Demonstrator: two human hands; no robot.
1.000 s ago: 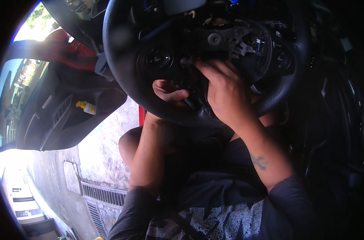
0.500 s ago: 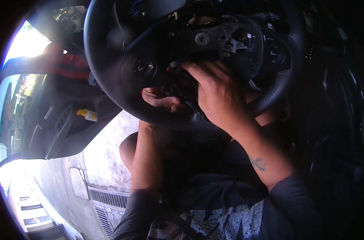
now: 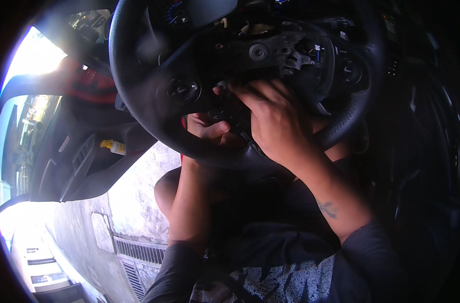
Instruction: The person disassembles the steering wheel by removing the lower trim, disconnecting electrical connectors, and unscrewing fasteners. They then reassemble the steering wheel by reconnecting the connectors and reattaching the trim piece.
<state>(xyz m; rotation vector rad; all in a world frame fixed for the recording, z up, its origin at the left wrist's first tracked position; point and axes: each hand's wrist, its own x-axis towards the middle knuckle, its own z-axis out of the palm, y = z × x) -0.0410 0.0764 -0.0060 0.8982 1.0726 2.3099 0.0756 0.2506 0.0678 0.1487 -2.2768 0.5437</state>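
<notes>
A black steering wheel (image 3: 119, 65) is in front of me, its centre opened up with the bare hub (image 3: 259, 51) and metal brackets showing. My left hand (image 3: 205, 128) reaches through the wheel's lower left opening, thumb pointing right. Its fingers are closed around something dark that I cannot make out, and a thin red edge (image 3: 184, 121) shows beside it. My right hand (image 3: 278, 118) lies over the lower centre of the wheel, back up, fingers curled onto a dark part in shadow. What its fingertips hold is hidden; a small reddish tip (image 3: 218, 90) shows beside them.
At the left the car door (image 3: 70, 166) stands open, with a yellow-and-white bottle (image 3: 113, 146) in its pocket. Beyond lies a concrete floor (image 3: 139, 202) with a drain grate (image 3: 141, 251). A white connector (image 3: 318, 48) with thin wires sits at the wheel's right spoke.
The whole scene has shifted slightly right and down in the view. Red now shows at my left hand's outer side and by its wrist. Both hands keep nearly the same place at the wheel.
</notes>
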